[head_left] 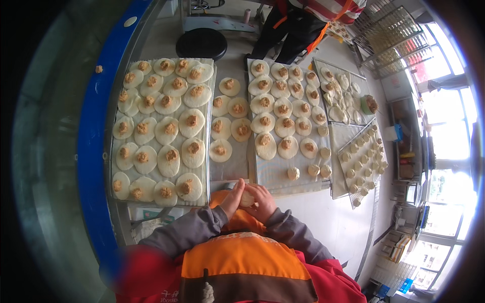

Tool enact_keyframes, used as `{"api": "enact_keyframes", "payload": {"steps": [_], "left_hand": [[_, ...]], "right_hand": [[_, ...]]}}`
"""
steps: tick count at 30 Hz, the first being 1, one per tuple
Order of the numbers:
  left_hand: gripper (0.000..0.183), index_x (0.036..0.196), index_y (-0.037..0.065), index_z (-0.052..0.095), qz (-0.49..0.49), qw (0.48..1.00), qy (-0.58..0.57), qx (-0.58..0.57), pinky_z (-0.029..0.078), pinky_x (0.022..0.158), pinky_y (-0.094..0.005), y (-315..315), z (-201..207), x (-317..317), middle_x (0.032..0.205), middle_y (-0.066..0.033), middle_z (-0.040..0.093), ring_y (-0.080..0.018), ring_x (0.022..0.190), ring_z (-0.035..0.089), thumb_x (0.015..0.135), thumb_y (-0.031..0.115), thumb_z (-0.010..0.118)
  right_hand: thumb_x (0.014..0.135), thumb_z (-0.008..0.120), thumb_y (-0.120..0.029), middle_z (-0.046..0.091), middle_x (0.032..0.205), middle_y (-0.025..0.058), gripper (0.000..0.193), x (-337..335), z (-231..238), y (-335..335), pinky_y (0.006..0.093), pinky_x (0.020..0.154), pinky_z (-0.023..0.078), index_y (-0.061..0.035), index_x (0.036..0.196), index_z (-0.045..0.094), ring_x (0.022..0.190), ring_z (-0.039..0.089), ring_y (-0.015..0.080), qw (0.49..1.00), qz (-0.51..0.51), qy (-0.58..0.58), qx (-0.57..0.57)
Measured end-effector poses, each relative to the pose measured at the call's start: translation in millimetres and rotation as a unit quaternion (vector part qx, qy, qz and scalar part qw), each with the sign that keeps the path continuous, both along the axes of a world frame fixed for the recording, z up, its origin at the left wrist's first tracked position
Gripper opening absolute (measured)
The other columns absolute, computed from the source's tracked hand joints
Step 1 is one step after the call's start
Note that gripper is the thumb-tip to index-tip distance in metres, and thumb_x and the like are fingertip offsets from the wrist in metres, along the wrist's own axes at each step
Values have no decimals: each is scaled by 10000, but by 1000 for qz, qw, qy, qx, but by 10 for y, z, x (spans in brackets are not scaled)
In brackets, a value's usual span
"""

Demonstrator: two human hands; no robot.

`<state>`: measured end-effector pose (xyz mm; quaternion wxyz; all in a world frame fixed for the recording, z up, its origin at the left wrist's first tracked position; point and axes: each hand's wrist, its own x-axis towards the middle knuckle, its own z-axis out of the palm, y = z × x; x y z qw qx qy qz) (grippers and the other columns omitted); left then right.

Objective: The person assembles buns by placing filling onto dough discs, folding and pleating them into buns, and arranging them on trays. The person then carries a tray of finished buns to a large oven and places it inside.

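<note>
Close to my body, just past the front edge of the trays, my left hand [233,200] and my right hand [262,203] cup a pale dough bun [247,199] between them. Fingers partly hide it. On the left tray [208,131], flat round dough wrappers [167,160] lie in rows, each topped with a lump of brown filling [193,147]. The right tray [273,187] bears more filled wrappers [265,146], and several closed buns [294,173] stand at its near right corner. Between these trays, several more topped wrappers [221,150] rest on the table.
Farther right are a tray of pale dough pieces [344,103], a green-sided container of filling [369,104] and a slanted tray of small round pieces [361,164]. A person in dark trousers [290,33] stands beyond the table, near a round black stool [201,44]. A blue edge [96,136] runs along the left.
</note>
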<state>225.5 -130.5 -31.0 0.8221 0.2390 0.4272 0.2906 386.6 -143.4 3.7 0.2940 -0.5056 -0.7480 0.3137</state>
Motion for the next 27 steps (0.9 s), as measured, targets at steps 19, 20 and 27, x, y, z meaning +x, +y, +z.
{"api": "enact_keyframes", "payload": {"steps": [19, 20, 27], "left_hand": [[268, 1168, 90, 566, 439, 796, 399, 122, 522, 689, -294, 1381, 237, -4846, 1027, -78, 642, -157, 874, 630, 950, 246, 577], [305, 1205, 96, 546, 452, 769, 445, 81, 526, 724, -326, 1556, -27, -5241, 1082, -97, 633, -192, 909, 629, 937, 237, 588], [349, 1189, 118, 576, 121, 561, 768, 284, 482, 857, -391, 2025, -1320, -6446, 1111, -126, 584, -331, 1029, 560, 846, 100, 636]], "right_hand": [[723, 664, 4, 586, 1192, 119, 658, 766, -343, 645, 371, 836, 471, -74, 1348, 476, 1064, 577, 254, 971, -183, -150, -23], [720, 640, 35, 602, 1162, 93, 637, 561, -227, 779, 352, 781, 471, -78, 1330, 494, 1024, 588, 231, 971, -174, -163, -1], [705, 615, 45, 617, 1045, 143, 413, -1234, 264, 1555, 385, 789, 512, -42, 1108, 612, 914, 626, 297, 979, 39, -187, 67]]}}
